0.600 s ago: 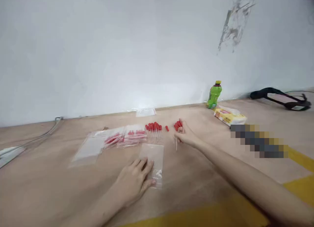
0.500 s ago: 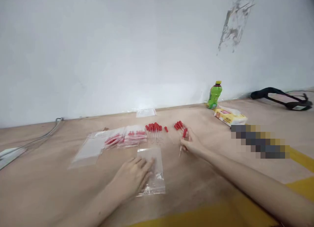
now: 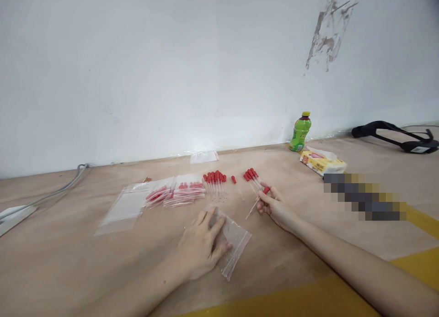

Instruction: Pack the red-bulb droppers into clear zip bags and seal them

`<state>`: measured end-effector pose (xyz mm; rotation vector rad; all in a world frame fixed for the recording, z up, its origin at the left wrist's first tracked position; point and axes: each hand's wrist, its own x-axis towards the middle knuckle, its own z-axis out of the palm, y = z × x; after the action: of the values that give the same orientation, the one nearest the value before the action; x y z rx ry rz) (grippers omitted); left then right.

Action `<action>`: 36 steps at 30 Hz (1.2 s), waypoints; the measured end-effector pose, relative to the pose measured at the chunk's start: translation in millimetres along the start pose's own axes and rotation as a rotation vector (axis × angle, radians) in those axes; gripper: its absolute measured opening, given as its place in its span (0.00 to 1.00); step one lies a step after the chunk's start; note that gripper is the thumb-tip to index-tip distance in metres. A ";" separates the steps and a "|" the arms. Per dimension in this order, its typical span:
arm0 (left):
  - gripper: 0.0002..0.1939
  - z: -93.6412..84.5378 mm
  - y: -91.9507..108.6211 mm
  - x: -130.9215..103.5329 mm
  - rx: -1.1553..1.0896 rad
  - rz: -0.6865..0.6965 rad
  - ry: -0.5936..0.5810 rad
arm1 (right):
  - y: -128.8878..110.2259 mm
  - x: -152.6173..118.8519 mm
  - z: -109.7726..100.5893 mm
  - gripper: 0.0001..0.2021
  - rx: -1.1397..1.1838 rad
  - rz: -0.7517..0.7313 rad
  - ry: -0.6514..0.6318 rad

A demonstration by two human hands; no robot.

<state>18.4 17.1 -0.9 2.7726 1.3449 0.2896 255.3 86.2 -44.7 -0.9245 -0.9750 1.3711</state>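
Note:
My right hand (image 3: pixel 276 208) pinches a glass dropper (image 3: pixel 266 189) by its red rubber bulb, its thin clear tip slanting down to the left. My left hand (image 3: pixel 200 244) lies with fingers spread on a clear zip bag (image 3: pixel 236 239), which is turned at an angle and partly covered by the fingers. Just behind my right hand is a small group of red-bulbed droppers (image 3: pixel 252 173). A larger row of droppers (image 3: pixel 216 177) lies left of it, with a single dropper (image 3: pixel 233 180) between the two.
Bags with red-bulbed droppers inside (image 3: pixel 185 193) are piled left of the row, beside flat clear bags (image 3: pixel 123 209). Another bag (image 3: pixel 204 157) lies by the wall. To the right are a green bottle (image 3: pixel 300 132), a tissue pack (image 3: pixel 322 162) and a black framed object (image 3: pixel 394 136).
The bag under my left hand has swung round, its zip end now toward the right, and that hand has shifted slightly right. My right hand has tilted the dropper further over.

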 end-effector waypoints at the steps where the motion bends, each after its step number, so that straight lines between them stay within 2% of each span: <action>1: 0.27 -3.2 -3.3 2.1 -0.027 0.113 -0.024 | -1.1 -0.5 -0.7 0.26 0.017 0.021 0.005; 3: 0.25 -7.8 -12.9 4.8 -0.090 0.379 -0.113 | -3.1 -2.1 -1.5 0.24 0.015 0.051 0.012; 4: 0.24 -8.0 -17.3 5.4 -0.117 0.459 -0.156 | -3.7 -3.0 -1.5 0.23 -0.001 0.059 0.010; 5: 0.24 -6.4 -20.5 5.6 -0.133 0.474 -0.186 | -4.1 -3.9 -1.4 0.23 -0.023 0.060 0.004; 7: 0.24 1.8 -22.0 5.0 -0.135 0.348 -0.185 | -3.9 -5.7 -0.7 0.24 -0.073 0.040 -0.014; 10: 0.25 19.3 -13.8 3.7 -0.099 0.048 -0.108 | -1.6 -7.4 0.8 0.24 -0.127 -0.032 -0.020; 13: 0.26 30.7 -3.1 3.7 -0.074 -0.103 -0.067 | 2.1 -8.2 2.7 0.24 -0.153 -0.089 0.016; 19: 0.28 30.9 3.1 4.7 -0.050 -0.145 -0.054 | 9.5 -8.1 6.6 0.24 -0.160 -0.141 0.040; 26: 0.29 32.0 3.7 5.7 -0.058 -0.141 -0.031 | 10.4 -7.3 7.5 0.24 -0.146 -0.136 0.049; 36: 0.30 31.8 3.8 6.1 -0.116 -0.126 -0.001 | 6.0 -16.1 17.9 0.25 -0.119 -0.078 -0.025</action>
<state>31.0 20.8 -30.8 2.5812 1.4458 0.3475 237.0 69.6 -44.4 -0.9498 -1.1102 1.2725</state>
